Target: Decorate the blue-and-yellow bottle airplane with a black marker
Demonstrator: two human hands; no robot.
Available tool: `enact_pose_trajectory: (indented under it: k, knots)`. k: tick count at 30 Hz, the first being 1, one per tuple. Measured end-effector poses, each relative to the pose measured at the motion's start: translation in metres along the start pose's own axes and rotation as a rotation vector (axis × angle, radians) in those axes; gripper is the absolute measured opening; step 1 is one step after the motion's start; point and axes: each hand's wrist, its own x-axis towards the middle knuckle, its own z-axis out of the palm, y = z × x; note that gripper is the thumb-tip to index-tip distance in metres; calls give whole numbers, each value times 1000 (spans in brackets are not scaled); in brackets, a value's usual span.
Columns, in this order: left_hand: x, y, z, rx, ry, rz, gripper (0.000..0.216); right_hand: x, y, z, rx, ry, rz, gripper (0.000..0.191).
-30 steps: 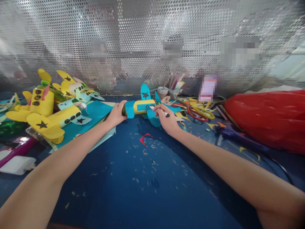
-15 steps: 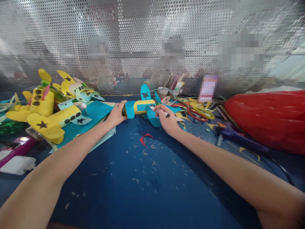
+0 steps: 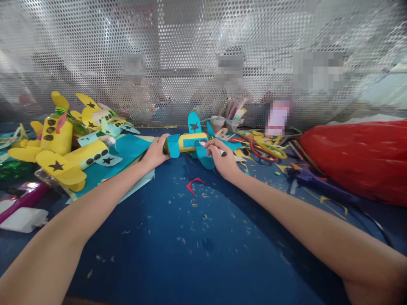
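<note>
My left hand (image 3: 157, 150) is closed round the dark green end of a bottle airplane (image 3: 184, 143), which lies on its side on the blue table (image 3: 178, 237). Yellow paper wraps its body, with a blue strip on the side bearing round dark outlines. A blue wing with a black star stands up behind it. In my right hand (image 3: 224, 159) is a marker pen (image 3: 219, 151) with a white barrel and a black end, its tip at the outlines on the strip. Below the airplane lies a curved red paper scrap (image 3: 194, 184).
Several finished-looking yellow bottle airplanes (image 3: 68, 163) crowd the left, beside blue paper sheets (image 3: 119, 154). At right are scissors (image 3: 267, 151), paper scraps, a purple glue gun (image 3: 318, 182) and a red plastic bag (image 3: 359, 159). A perforated metal screen (image 3: 190, 42) stands behind.
The marker tip and my right hand shift only very slightly over the blue strip. My left hand keeps its hold, and the airplane stays in place.
</note>
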Motion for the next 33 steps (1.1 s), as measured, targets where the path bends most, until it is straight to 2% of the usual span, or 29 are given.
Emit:
enact_pose_trajectory:
  k: [14,33]
  knots:
    - [1,-1,2,4,13,1,75,0,-1,0,-15,-46,-20,15]
    - [0,-1,1,-4,13,2,75,-1,-1,0,-26,-43,-27,15]
